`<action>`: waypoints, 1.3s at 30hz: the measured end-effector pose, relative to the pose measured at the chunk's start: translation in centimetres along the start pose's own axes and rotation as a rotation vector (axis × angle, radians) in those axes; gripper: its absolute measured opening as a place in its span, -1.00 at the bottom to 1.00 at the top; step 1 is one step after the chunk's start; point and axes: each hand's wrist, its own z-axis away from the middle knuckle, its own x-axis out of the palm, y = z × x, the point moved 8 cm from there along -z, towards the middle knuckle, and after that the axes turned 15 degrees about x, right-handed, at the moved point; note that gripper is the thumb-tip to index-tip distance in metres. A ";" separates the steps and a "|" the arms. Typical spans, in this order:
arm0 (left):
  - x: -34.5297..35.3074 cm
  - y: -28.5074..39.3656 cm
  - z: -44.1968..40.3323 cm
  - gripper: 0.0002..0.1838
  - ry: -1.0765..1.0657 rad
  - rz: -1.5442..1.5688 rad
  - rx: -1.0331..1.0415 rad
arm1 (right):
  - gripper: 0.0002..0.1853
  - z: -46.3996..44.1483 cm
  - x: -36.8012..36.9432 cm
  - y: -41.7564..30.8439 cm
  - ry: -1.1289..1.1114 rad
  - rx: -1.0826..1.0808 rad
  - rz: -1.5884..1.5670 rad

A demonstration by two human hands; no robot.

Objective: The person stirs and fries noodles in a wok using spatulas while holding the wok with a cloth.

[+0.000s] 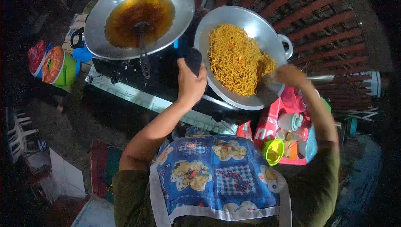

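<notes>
Yellow fried noodles (236,60) with small orange bits lie heaped in a metal wok (261,22). At the wok's left rim, my left hand (192,84) grips a dark pad (193,60), apparently over the handle, which is hidden. My right hand (290,76), smeared by motion, is closed round a metal spatula (321,78) over the wok's right side. The spatula's handle sticks out to the right, while its blade is hard to make out among the noodles.
A second wok (94,30) with brown oil (125,18) and a slotted turner (144,62) stands at the upper left. Seasoning jars (288,122) and a lime-green cup (273,152) sit on a pink cloth at right. A green bucket (69,74) stands far left.
</notes>
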 end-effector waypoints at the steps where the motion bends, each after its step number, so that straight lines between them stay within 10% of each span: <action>1: 0.0 0.2 0.0 -0.56 0.018 0.016 0.040 | -0.60 -1.0 2.1 -2.1 0.049 -0.017 -0.153; 6: -0.1 0.6 0.0 -0.57 -0.006 0.024 0.071 | -0.78 -1.3 2.4 -4.7 0.182 0.181 -0.834; 22: -0.1 0.2 0.1 -0.50 -0.062 0.102 0.020 | -0.79 8.2 -13.7 -2.3 0.442 0.482 0.078; 30: 0.5 -2.1 0.4 -0.27 -0.223 0.269 -0.159 | -0.83 9.7 -15.9 -3.9 0.730 0.129 0.188; 39: 0.7 -1.1 0.1 -0.40 -0.273 0.342 -0.162 | -0.80 7.8 -7.0 -0.3 -0.280 0.323 0.005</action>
